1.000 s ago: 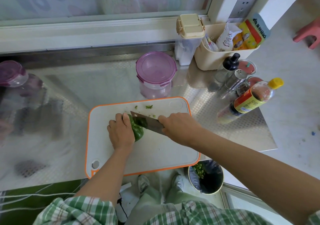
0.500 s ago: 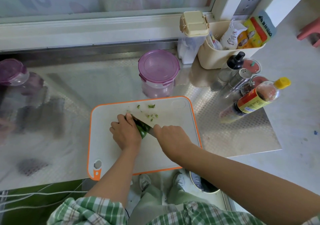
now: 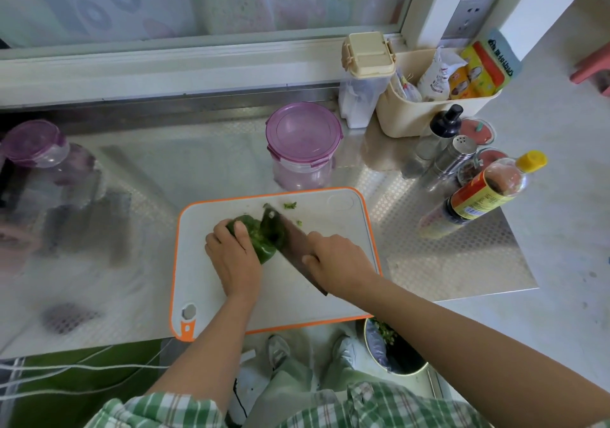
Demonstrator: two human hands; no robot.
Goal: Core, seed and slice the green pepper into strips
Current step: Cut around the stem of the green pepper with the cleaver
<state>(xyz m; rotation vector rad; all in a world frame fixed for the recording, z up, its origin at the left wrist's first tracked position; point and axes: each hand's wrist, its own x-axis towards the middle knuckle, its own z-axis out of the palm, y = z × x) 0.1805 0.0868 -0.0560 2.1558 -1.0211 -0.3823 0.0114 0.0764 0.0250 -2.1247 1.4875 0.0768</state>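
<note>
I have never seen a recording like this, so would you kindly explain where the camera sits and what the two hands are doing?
There is no machine: a person wears one camera on the head, looking down at their own two hands. The left hand holds a green pepper steady on a white cutting board with an orange rim, on a steel counter. The right hand grips a knife whose blade is against the pepper. Small green scraps lie farther back on the board; a purple-lidded container stands behind it.

The green pepper [image 3: 264,252] is showing glossy, smooth skin, the cleaver [image 3: 292,246] is gleaming as bare metal, the cutting board [image 3: 297,305] is looking matt plastic, and the countertop [image 3: 445,262] is shining as dimpled steel.
</note>
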